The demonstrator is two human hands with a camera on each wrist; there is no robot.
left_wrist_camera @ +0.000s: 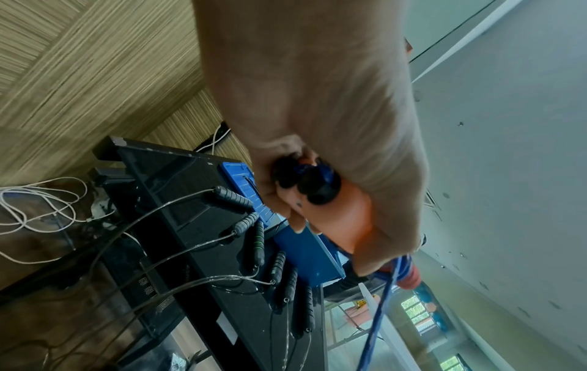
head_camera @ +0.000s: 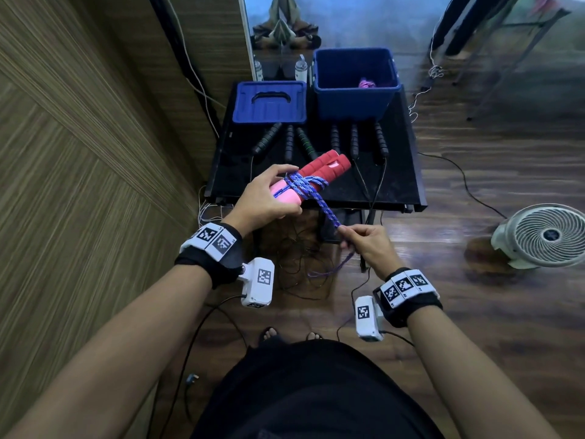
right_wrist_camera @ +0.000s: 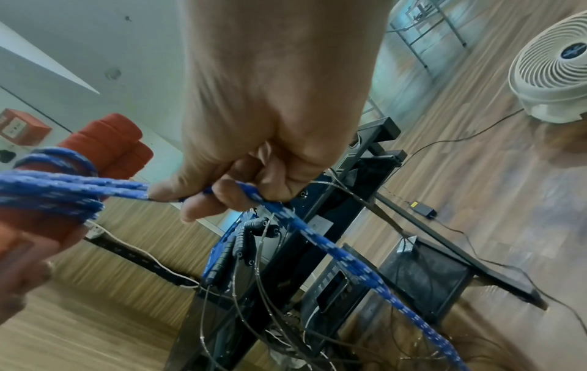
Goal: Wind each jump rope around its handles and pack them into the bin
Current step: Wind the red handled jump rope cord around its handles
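Note:
My left hand [head_camera: 269, 198] grips a pair of red-and-pink jump rope handles [head_camera: 323, 169] held side by side above the black table's near edge. A blue braided rope [head_camera: 304, 185] is wound a few turns around them. My right hand [head_camera: 364, 239] pinches the loose length of that rope [right_wrist_camera: 333, 248] below and to the right, pulled taut from the bundle. The rest of the rope trails down to the floor. The open blue bin [head_camera: 356, 83] stands at the back right of the table with a pink rope bundle [head_camera: 367, 83] inside.
The bin's blue lid [head_camera: 269, 103] lies flat at the back left. Several black jump rope handles [head_camera: 335, 141] lie in a row on the table [head_camera: 402, 185], their thin cords hanging over the front. A white fan [head_camera: 547, 236] stands on the floor at right; a wooden wall runs along the left.

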